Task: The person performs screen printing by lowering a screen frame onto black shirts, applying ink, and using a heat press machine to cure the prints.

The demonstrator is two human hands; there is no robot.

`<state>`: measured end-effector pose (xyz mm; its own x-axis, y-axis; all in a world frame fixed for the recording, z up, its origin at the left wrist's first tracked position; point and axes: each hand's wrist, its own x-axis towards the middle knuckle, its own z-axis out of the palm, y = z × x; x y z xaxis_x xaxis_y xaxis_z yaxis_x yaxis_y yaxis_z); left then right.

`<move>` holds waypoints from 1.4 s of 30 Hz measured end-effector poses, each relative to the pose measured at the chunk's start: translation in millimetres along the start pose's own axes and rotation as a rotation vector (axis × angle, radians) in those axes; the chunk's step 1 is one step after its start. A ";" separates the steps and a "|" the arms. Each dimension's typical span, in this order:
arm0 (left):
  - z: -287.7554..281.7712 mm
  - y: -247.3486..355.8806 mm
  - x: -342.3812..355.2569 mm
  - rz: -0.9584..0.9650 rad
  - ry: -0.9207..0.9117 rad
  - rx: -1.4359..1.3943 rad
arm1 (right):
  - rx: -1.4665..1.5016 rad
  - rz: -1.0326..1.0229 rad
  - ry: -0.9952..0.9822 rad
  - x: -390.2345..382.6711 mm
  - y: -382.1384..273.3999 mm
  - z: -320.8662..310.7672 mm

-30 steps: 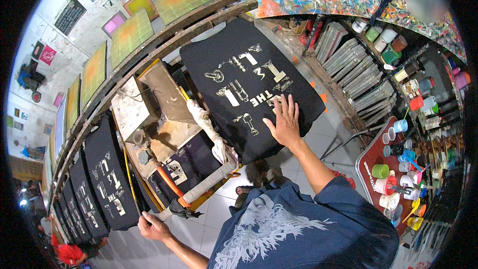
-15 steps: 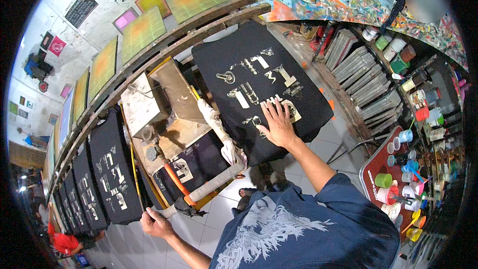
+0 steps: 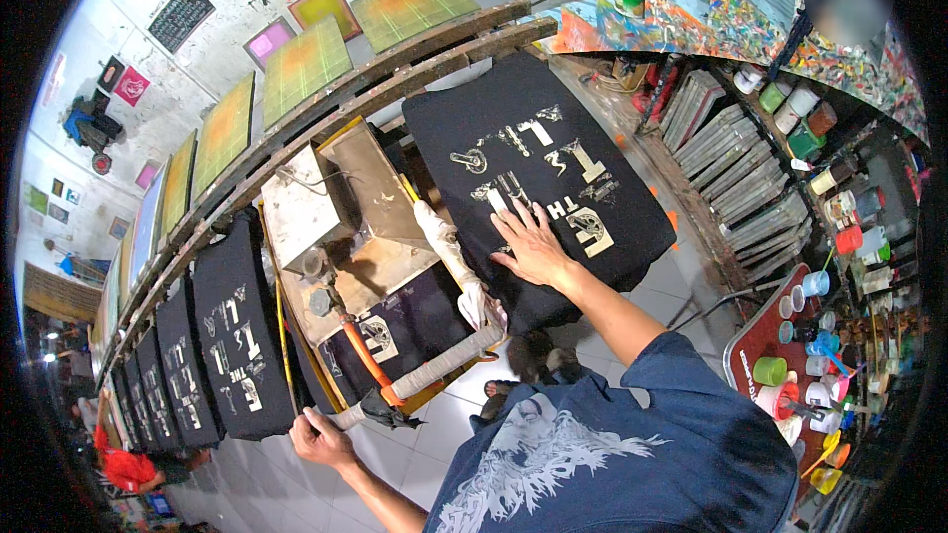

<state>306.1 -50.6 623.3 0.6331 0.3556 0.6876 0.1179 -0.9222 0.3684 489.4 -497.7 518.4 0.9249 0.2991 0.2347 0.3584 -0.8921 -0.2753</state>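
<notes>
Palm down and fingers spread, my right hand (image 3: pixel 536 249) lies on a black T-shirt (image 3: pixel 622 212) stretched over a sloping board, its front printed with cream letters and small pictures. Part of the print is under the hand. Beside it to the left stands a boxy heating rig (image 3: pixel 314 199) on a yellow frame, over another printed black shirt (image 3: pixel 410 311). At the near left corner of this rig, next to its tape-wrapped bar (image 3: pixel 441 360), my left hand (image 3: pixel 323 437) is closed with curled fingers. What it grips is hidden.
More printed black shirts (image 3: pixel 232 345) hang in a row along a wooden rail (image 3: pixel 395 94) to the left. Stacked frames (image 3: pixel 736 158) and paint pots fill a rack at right. A red-brown tray (image 3: pixel 750 336) holds several cups. A person in red (image 3: pixel 128 459) is at far left.
My right hand has slid nearer and to the left across the shirt print, uncovering letters at its lower right. My left hand stays closed at the rig's corner. The whole view has shifted slightly.
</notes>
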 end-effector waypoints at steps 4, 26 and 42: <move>-1.3 -0.5 0.4 0.023 -0.017 -0.014 | 0.013 0.013 0.051 13.7 -1.8 -4.9; -2.6 6.3 -0.1 -0.068 -0.044 -0.045 | -0.107 0.270 0.190 67.8 109.2 -13.9; -2.9 16.4 5.0 -0.035 -0.002 -0.021 | -0.025 0.304 -0.087 112.4 126.8 -4.1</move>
<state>309.0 -63.5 634.6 0.6302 0.3870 0.6731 0.1238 -0.9059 0.4050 638.3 -578.6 513.7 0.9969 0.0447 0.0642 0.0618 -0.9526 -0.2978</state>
